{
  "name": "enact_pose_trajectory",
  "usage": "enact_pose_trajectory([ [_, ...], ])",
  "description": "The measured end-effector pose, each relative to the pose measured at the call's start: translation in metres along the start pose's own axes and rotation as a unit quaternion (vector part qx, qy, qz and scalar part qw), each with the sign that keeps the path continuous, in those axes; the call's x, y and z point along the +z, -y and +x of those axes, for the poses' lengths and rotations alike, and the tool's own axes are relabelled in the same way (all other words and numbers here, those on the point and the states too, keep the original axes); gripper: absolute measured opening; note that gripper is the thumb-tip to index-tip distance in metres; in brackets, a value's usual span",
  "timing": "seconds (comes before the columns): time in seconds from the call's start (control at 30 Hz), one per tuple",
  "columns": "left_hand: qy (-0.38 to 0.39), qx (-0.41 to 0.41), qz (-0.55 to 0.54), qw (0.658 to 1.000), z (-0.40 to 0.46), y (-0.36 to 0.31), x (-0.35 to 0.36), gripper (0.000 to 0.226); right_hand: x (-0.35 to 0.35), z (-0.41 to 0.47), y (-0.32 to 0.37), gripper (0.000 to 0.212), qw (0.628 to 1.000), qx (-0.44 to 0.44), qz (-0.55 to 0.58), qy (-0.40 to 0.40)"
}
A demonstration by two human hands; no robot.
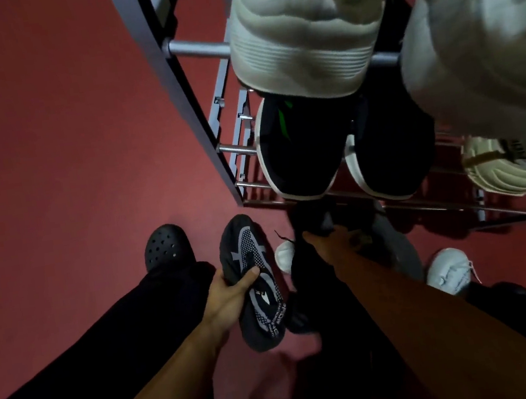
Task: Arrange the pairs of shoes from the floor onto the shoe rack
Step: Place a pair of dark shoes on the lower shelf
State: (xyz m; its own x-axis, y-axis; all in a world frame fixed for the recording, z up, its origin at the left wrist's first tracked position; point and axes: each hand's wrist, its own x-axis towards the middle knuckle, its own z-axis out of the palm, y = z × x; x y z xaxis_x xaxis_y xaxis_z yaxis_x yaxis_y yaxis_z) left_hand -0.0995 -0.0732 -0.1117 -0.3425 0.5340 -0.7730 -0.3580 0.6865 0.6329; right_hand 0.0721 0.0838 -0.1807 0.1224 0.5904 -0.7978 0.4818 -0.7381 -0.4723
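Note:
My left hand point(231, 295) grips a black and grey knit shoe point(254, 284) from its side, low over the red floor. My right hand point(330, 235) reaches toward the rack's bottom tier with its fingers around a dark shoe point(316, 219) that is mostly hidden in shadow. The grey metal shoe rack point(170, 64) rises ahead. Two white sneakers point(303, 36) sit on its top tier. A black pair with white soles point(298, 151) rests one tier lower.
A cream shoe point(506, 174) lies on the rack at the right. On the floor are a white sneaker point(448, 270) at the right and a white toe point(285, 256) between my arms. My foot wears a black clog point(167, 247).

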Motion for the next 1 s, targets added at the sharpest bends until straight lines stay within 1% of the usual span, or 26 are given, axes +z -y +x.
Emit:
enact_pose_trajectory([
  [0.07, -0.008, -0.015, -0.016, 1.000, 0.002, 0.006, -0.003, 0.037, 0.002, -0.003, 0.000, 0.144, 0.998, 0.041, -0.043, -0.004],
  [0.13, 0.000, -0.034, -0.030, 0.999, 0.004, 0.012, -0.006, 0.047, 0.006, -0.007, -0.004, 0.134, 0.994, 0.060, -0.090, 0.003],
  [0.2, 0.025, -0.050, -0.027, 0.998, 0.002, 0.014, -0.008, 0.053, 0.013, -0.007, -0.013, 0.130, 0.994, 0.052, -0.089, -0.044],
  [0.23, 0.041, -0.061, -0.016, 0.997, 0.002, 0.016, -0.009, 0.055, 0.016, -0.012, -0.013, 0.126, 0.992, 0.033, -0.085, -0.083],
  [0.27, 0.062, -0.069, 0.000, 0.996, 0.001, 0.015, -0.010, 0.059, 0.021, -0.017, -0.014, 0.117, 0.990, -0.018, -0.071, -0.121],
  [0.33, 0.106, -0.074, 0.053, 0.990, 0.002, 0.013, -0.013, 0.071, 0.026, -0.033, -0.011, 0.093, 0.982, -0.111, -0.024, -0.149],
  [0.37, 0.129, -0.071, 0.079, 0.986, 0.003, 0.012, -0.014, 0.074, 0.028, -0.039, -0.011, 0.090, 0.982, -0.137, -0.010, -0.132],
  [0.4, 0.156, -0.068, 0.107, 0.980, 0.003, 0.009, -0.015, 0.075, 0.029, -0.041, -0.010, 0.091, 0.983, -0.150, 0.008, -0.109],
  [0.47, 0.221, -0.062, 0.161, 0.960, -0.004, -0.003, -0.012, 0.066, 0.024, -0.045, -0.009, 0.090, 0.991, -0.130, 0.041, -0.001],
  [0.53, 0.268, -0.053, 0.201, 0.941, -0.009, -0.010, -0.009, 0.059, 0.013, -0.053, -0.009, 0.078, 0.990, -0.097, 0.031, 0.097],
  [0.57, 0.279, -0.048, 0.207, 0.937, -0.012, -0.013, -0.009, 0.057, 0.005, -0.054, -0.010, 0.071, 0.988, -0.102, 0.010, 0.119],
  [0.6, 0.285, -0.042, 0.211, 0.934, -0.014, -0.015, -0.008, 0.054, -0.004, -0.056, -0.012, 0.059, 0.985, -0.113, -0.010, 0.130],
  [0.67, 0.273, -0.032, 0.229, 0.934, -0.016, -0.015, -0.006, 0.041, -0.023, -0.057, -0.013, 0.025, 0.977, -0.149, -0.047, 0.146],
  [0.7, 0.255, -0.028, 0.226, 0.940, -0.014, -0.014, -0.003, 0.031, -0.033, -0.057, -0.014, 0.013, 0.975, -0.167, -0.060, 0.138],
  [0.73, 0.229, -0.021, 0.210, 0.950, -0.011, -0.014, 0.002, 0.023, -0.044, -0.057, -0.012, 0.015, 0.974, -0.180, -0.062, 0.121],
  [0.77, 0.186, -0.010, 0.179, 0.966, -0.007, -0.013, 0.009, 0.020, -0.054, -0.056, -0.011, 0.019, 0.974, -0.195, -0.057, 0.096],
  [0.8, 0.109, -0.004, 0.170, 0.979, 0.002, -0.011, 0.016, 0.025, -0.065, -0.052, -0.011, 0.019, 0.975, -0.207, -0.048, 0.065],
  [0.83, 0.022, 0.009, 0.175, 0.984, 0.010, -0.010, 0.025, 0.031, -0.078, -0.050, -0.011, 0.019, 0.977, -0.205, -0.047, 0.032],
  [0.87, -0.050, 0.010, 0.189, 0.981, 0.014, -0.011, 0.034, 0.032, -0.093, -0.045, -0.015, 0.021, 0.979, -0.200, -0.049, -0.003],
  [0.9, -0.094, 0.009, 0.185, 0.978, 0.023, -0.005, 0.041, 0.029, -0.110, -0.039, -0.021, 0.023, 0.980, -0.191, -0.047, -0.035],
  [0.93, -0.102, 0.002, 0.179, 0.979, 0.027, -0.001, 0.050, 0.026, -0.128, -0.035, -0.027, 0.027, 0.981, -0.180, -0.036, -0.067],
  [1.0, -0.060, -0.016, 0.176, 0.982, 0.041, 0.016, 0.072, 0.024, -0.162, -0.031, -0.044, 0.038, 0.983, -0.131, 0.002, -0.132],
])
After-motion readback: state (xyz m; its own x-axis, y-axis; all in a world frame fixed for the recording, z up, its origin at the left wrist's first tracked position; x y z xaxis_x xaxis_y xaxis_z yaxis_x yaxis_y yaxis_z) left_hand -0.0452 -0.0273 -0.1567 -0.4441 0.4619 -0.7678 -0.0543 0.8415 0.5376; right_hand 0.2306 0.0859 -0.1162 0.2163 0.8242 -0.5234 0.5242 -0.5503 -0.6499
